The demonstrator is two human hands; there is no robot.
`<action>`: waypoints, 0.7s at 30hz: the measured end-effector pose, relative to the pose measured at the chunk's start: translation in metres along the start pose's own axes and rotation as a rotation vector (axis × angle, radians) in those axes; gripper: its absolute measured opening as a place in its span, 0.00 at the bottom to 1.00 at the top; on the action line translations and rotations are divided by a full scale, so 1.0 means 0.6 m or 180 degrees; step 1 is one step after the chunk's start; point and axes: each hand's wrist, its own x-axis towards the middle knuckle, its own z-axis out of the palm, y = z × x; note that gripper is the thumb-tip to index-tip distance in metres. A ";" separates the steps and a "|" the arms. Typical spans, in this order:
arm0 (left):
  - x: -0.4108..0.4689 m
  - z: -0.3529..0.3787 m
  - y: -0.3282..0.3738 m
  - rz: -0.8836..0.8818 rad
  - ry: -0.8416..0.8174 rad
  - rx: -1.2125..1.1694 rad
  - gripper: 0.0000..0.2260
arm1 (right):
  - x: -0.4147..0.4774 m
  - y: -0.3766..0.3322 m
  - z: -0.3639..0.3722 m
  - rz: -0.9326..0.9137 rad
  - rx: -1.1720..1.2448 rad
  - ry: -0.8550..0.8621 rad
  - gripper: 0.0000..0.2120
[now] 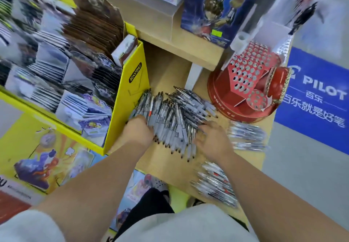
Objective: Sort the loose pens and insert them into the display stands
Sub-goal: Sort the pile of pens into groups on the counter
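flanking the loose grey-and-white plastic pens (173, 113) on the wooden worktop (166, 164), left of the red perforated display stand (245, 83), the right hand (211, 139) lies spread and released, the left hand (140, 128) unreadable; light, stiff, slippery barrels likely want a mid-barrel pinch.
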 end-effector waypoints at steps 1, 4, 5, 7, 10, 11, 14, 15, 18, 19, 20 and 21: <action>0.000 -0.001 0.000 0.0033 -0.0001 0.0011 0.08 | -0.002 -0.003 -0.004 0.0045 0.0054 0.0087 0.23; 0.002 -0.003 -0.001 0.0113 0.0049 0.0025 0.08 | 0.004 0.002 -0.015 0.0207 0.0102 0.0491 0.27; 0.003 -0.002 -0.002 0.0155 0.0095 -0.0004 0.08 | 0.008 0.004 -0.019 0.0295 0.0060 0.0510 0.30; 0.006 0.000 -0.002 0.0222 0.0221 -0.0133 0.08 | 0.019 0.011 -0.021 0.0429 -0.0035 0.0372 0.34; 0.012 0.004 -0.002 0.0322 0.0312 -0.0208 0.08 | 0.031 0.014 -0.013 0.0485 -0.0097 0.0095 0.33; 0.014 0.006 -0.003 0.0342 0.0316 -0.0218 0.08 | 0.033 0.013 -0.010 0.0485 -0.0068 0.0098 0.31; 0.018 0.008 -0.005 0.0333 0.0286 -0.0249 0.09 | 0.038 0.010 -0.002 0.0405 0.0090 0.0272 0.27; 0.019 0.009 -0.006 0.0328 0.0288 -0.0243 0.09 | 0.039 0.009 0.000 0.0376 0.0142 0.0303 0.27; 0.024 0.011 -0.002 0.0307 0.0285 -0.0266 0.13 | 0.043 0.003 0.004 0.0221 0.0279 0.0374 0.26; 0.026 0.011 0.000 0.0296 0.0282 -0.0282 0.15 | 0.045 0.000 0.005 0.0166 0.0331 0.0390 0.26; 0.028 0.011 0.002 0.0283 0.0289 -0.0292 0.16 | 0.048 -0.002 0.007 0.0112 0.0375 0.0406 0.27; 0.028 0.011 0.003 0.0276 0.0307 -0.0293 0.16 | 0.049 -0.006 0.008 0.0095 0.0403 0.0400 0.28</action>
